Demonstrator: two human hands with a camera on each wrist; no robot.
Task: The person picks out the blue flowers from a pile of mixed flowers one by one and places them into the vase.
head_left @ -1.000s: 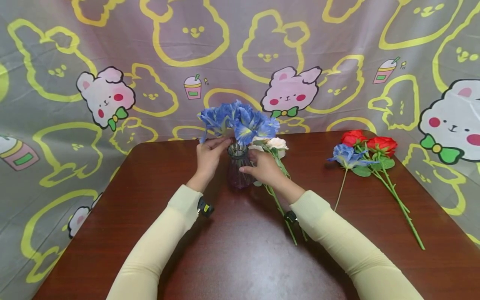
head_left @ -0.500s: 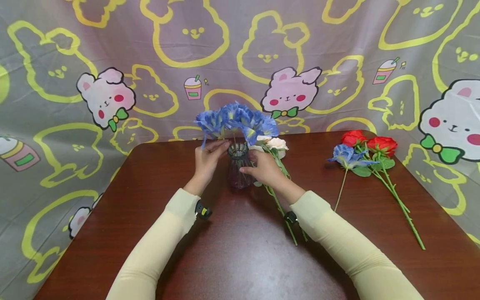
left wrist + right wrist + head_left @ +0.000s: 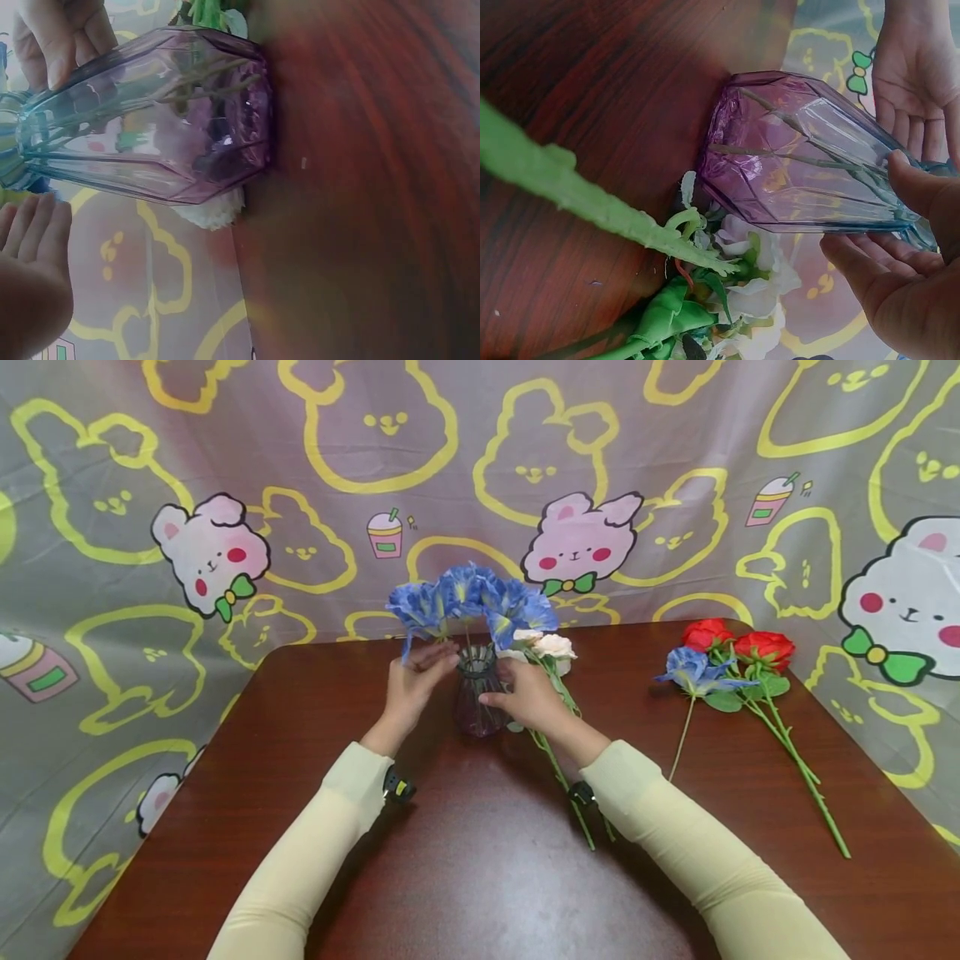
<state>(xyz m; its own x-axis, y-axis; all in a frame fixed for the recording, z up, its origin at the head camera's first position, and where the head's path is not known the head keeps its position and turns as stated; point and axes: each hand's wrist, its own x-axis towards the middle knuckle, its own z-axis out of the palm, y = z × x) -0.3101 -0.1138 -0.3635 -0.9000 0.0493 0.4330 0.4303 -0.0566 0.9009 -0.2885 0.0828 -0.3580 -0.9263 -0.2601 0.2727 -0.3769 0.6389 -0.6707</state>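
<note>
A faceted glass vase [image 3: 480, 702], purple at the base and blue toward the mouth, stands upright on the table. Several blue artificial flowers [image 3: 468, 597] spread above its mouth; their stems [image 3: 780, 155] show through the glass in the right wrist view. My right hand [image 3: 536, 697] grips the vase's upper part from the right, thumb [image 3: 915, 180] on the near side and fingers behind. My left hand [image 3: 412, 681] is beside the vase mouth, under the left blossom, fingers extended and slightly bent. In the left wrist view that hand [image 3: 34, 277] shows nothing held between its fingers.
White artificial flowers [image 3: 555, 647] with long green stems lie just right of the vase, partly under my right arm. Farther right on the brown table [image 3: 480, 860] lie red roses [image 3: 765, 652] and one blue flower [image 3: 690, 672]. A patterned curtain [image 3: 450, 443] hangs behind.
My left hand has drawn slightly left and down from the vase mouth. The blue blossoms have shifted a little left and spread. My right hand has stayed on the vase.
</note>
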